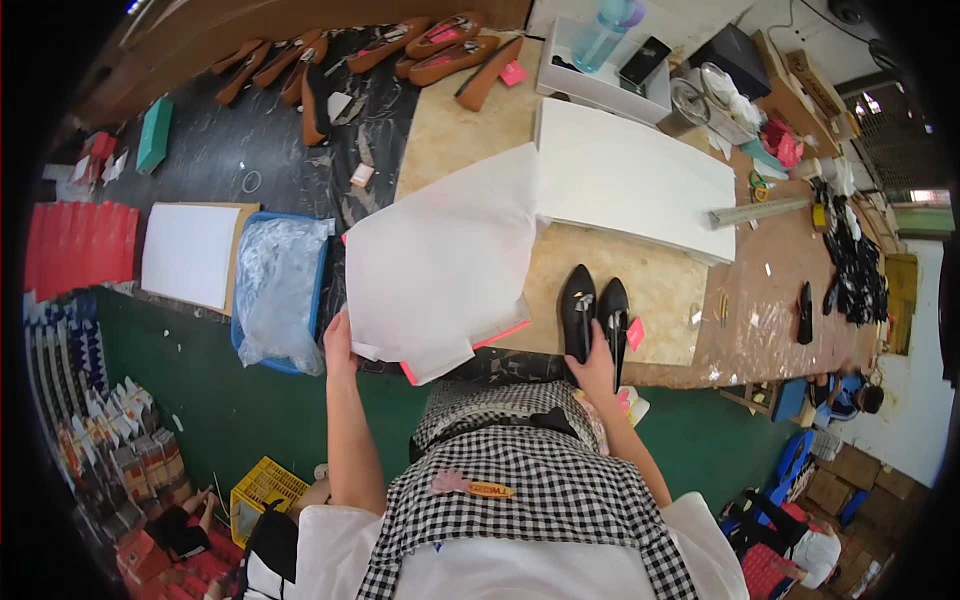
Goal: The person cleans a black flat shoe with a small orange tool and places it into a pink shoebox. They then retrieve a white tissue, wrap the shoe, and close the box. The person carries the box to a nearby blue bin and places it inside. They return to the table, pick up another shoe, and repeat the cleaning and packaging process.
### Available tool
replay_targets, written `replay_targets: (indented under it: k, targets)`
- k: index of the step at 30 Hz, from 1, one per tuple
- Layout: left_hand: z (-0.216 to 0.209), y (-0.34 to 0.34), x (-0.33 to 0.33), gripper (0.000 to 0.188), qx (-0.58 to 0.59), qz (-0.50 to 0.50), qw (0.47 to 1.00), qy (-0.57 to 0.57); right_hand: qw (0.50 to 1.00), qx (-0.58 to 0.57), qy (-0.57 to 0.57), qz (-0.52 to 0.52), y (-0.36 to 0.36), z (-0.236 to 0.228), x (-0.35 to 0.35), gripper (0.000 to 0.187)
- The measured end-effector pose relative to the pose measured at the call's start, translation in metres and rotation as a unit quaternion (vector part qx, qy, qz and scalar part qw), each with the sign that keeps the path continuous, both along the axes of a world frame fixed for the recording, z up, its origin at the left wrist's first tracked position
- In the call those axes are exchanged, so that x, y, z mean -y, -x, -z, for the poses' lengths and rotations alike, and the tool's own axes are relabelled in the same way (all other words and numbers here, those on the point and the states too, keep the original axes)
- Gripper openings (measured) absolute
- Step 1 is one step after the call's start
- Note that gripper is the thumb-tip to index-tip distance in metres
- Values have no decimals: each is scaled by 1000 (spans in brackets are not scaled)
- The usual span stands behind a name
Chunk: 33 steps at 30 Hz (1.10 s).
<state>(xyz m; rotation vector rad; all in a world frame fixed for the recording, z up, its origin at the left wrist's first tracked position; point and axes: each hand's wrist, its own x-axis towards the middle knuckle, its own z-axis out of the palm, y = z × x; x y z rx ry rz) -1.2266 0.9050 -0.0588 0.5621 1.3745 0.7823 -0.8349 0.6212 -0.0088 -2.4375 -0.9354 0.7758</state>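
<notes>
A sheet of white tissue paper [440, 260] lies spread over a box with red edges [501, 332], covering most of it. My left hand [339, 345] is closed at the box's near left side, its fingertips partly hidden there. To the right, a pair of pointed black flat shoes [577, 305] rests side by side on the board, toes away from me. My right hand [595, 365] grips the heel end of the pair, its fingers between the two shoes. A pink tag [635, 333] sticks out beside the right shoe.
Behind the shoes lies a large white box lid [635, 175]. A blue tray [238, 335] with clear plastic bags stands left, beside white sheets [188, 253]. Brown shoes [450, 60] line the far side. A metal ruler [760, 211] and scissors [759, 186] lie right.
</notes>
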Motion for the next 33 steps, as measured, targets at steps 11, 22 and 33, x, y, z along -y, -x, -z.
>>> replay_targets:
  k: [11, 22, 33]
  targets:
    - [-149, 42, 17, 20, -191, -53, 968, -152, 875, -392, -170, -229, 43, -55, -184, 78]
    - [-203, -139, 39, 33, -20, 220, 938, -267, 950, -122, -88, -275, 67, 30, -151, 64]
    - [-89, -152, 40, 21, -286, 222, 856, -370, 958, 260, 111, -39, -50, 21, 22, 40]
